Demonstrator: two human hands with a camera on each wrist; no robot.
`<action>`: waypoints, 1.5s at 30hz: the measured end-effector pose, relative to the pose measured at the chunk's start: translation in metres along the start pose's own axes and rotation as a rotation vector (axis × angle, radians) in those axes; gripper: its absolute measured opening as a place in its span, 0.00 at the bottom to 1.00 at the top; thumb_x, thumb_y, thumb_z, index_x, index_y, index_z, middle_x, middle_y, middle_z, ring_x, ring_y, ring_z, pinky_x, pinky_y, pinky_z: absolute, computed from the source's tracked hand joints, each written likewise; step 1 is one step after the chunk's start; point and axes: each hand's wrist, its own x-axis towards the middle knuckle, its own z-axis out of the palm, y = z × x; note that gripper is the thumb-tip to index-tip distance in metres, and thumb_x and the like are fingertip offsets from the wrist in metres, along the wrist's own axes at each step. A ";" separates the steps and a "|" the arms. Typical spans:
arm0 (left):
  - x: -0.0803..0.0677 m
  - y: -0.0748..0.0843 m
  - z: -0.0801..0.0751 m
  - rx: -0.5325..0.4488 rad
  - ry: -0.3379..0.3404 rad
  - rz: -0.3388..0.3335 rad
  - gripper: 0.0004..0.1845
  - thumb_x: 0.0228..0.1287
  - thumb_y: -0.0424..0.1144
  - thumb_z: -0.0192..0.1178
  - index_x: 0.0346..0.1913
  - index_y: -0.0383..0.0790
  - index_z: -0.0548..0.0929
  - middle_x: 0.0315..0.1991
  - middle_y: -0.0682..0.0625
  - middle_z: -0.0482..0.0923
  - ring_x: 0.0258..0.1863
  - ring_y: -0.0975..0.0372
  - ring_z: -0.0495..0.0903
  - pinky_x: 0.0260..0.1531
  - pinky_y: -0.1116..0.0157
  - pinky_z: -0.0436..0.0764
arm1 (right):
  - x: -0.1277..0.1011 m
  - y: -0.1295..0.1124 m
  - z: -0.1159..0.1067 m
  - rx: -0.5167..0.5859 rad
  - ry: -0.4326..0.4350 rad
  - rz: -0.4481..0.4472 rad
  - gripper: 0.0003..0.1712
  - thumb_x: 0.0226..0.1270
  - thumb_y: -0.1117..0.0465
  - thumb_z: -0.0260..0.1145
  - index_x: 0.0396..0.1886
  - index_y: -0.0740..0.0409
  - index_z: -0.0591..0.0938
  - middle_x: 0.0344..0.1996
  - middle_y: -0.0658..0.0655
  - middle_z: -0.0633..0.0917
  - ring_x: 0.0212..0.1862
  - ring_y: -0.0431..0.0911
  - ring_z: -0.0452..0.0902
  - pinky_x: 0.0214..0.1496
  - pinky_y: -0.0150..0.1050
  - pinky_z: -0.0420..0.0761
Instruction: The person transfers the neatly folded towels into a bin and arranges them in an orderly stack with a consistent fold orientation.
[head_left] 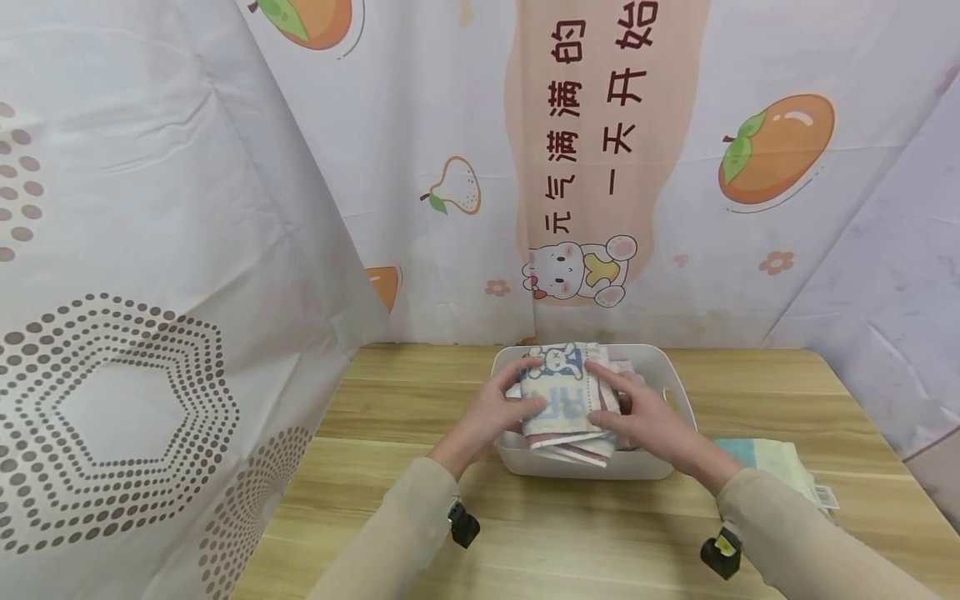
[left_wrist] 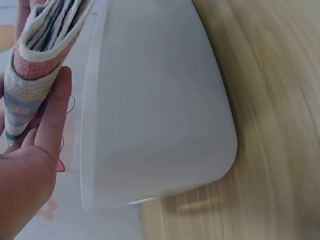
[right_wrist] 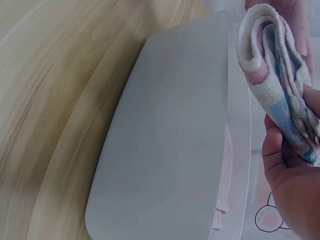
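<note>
A folded towel (head_left: pixel 558 392) with a rabbit print and blue letters is held over a white plastic basket (head_left: pixel 592 468) on the wooden table (head_left: pixel 585 542). My left hand (head_left: pixel 501 407) grips its left edge, thumb on top. My right hand (head_left: pixel 637 412) grips its right edge. In the left wrist view the towel's folded layers (left_wrist: pixel 35 55) lie against my straight fingers (left_wrist: pixel 52 115), beside the basket's outer wall (left_wrist: pixel 155 115). In the right wrist view the towel (right_wrist: pixel 275 70) is pinched by my thumb (right_wrist: pixel 280 150) above the basket's rim (right_wrist: pixel 235 125).
More folded cloth, one piece pink (head_left: pixel 621 367), lies inside the basket under the held towel. A pale green and cream folded towel (head_left: pixel 765 462) lies on the table right of the basket. Printed curtains (head_left: pixel 150 292) close in the left, back and right sides.
</note>
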 end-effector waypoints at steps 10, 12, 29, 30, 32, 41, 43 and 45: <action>0.011 0.001 0.004 0.104 -0.052 -0.001 0.39 0.63 0.37 0.72 0.73 0.65 0.69 0.66 0.46 0.68 0.36 0.57 0.85 0.31 0.62 0.84 | 0.005 0.005 -0.007 0.002 0.017 0.033 0.44 0.72 0.52 0.69 0.82 0.48 0.59 0.69 0.70 0.68 0.63 0.61 0.76 0.49 0.39 0.81; 0.013 0.002 0.005 0.118 -0.043 -0.013 0.40 0.62 0.36 0.73 0.74 0.65 0.68 0.66 0.46 0.67 0.37 0.57 0.84 0.32 0.62 0.83 | 0.006 0.006 -0.008 -0.012 0.027 0.042 0.44 0.72 0.52 0.69 0.82 0.47 0.59 0.70 0.69 0.68 0.64 0.63 0.75 0.51 0.39 0.80; 0.037 -0.001 0.015 0.286 0.013 -0.069 0.44 0.59 0.38 0.75 0.76 0.61 0.67 0.71 0.43 0.67 0.40 0.59 0.81 0.35 0.65 0.82 | 0.023 0.018 -0.019 -0.084 0.026 0.098 0.47 0.71 0.50 0.70 0.82 0.53 0.57 0.72 0.71 0.66 0.61 0.62 0.73 0.55 0.47 0.77; 0.038 -0.001 0.016 0.291 0.009 -0.071 0.44 0.60 0.38 0.75 0.77 0.60 0.66 0.71 0.43 0.68 0.39 0.59 0.82 0.36 0.65 0.83 | 0.024 0.020 -0.019 -0.090 0.023 0.103 0.48 0.71 0.50 0.69 0.83 0.53 0.56 0.71 0.71 0.66 0.61 0.62 0.72 0.55 0.47 0.77; 0.039 -0.002 0.018 0.302 -0.005 -0.081 0.44 0.60 0.38 0.74 0.78 0.58 0.65 0.71 0.42 0.68 0.39 0.60 0.83 0.38 0.64 0.83 | 0.026 0.022 -0.021 -0.095 0.023 0.114 0.48 0.71 0.50 0.70 0.83 0.53 0.56 0.71 0.71 0.67 0.61 0.61 0.71 0.55 0.47 0.75; 0.044 -0.008 0.025 0.396 -0.026 -0.081 0.45 0.59 0.38 0.74 0.79 0.49 0.64 0.74 0.42 0.66 0.61 0.54 0.76 0.63 0.56 0.75 | 0.028 0.029 -0.021 -0.115 0.000 0.138 0.48 0.70 0.52 0.70 0.82 0.58 0.57 0.68 0.73 0.70 0.60 0.60 0.70 0.60 0.52 0.73; 0.045 -0.010 0.026 0.421 -0.022 -0.077 0.46 0.58 0.38 0.74 0.78 0.47 0.65 0.74 0.43 0.67 0.65 0.52 0.73 0.66 0.54 0.73 | 0.029 0.031 -0.021 -0.122 -0.008 0.138 0.48 0.70 0.52 0.70 0.82 0.58 0.57 0.71 0.74 0.67 0.64 0.63 0.69 0.65 0.58 0.71; 0.045 -0.011 0.026 0.447 -0.021 -0.076 0.46 0.57 0.38 0.75 0.78 0.45 0.65 0.73 0.41 0.69 0.66 0.51 0.73 0.67 0.53 0.71 | 0.029 0.033 -0.020 -0.138 -0.009 0.135 0.47 0.69 0.52 0.71 0.81 0.59 0.59 0.73 0.76 0.65 0.68 0.66 0.66 0.68 0.62 0.68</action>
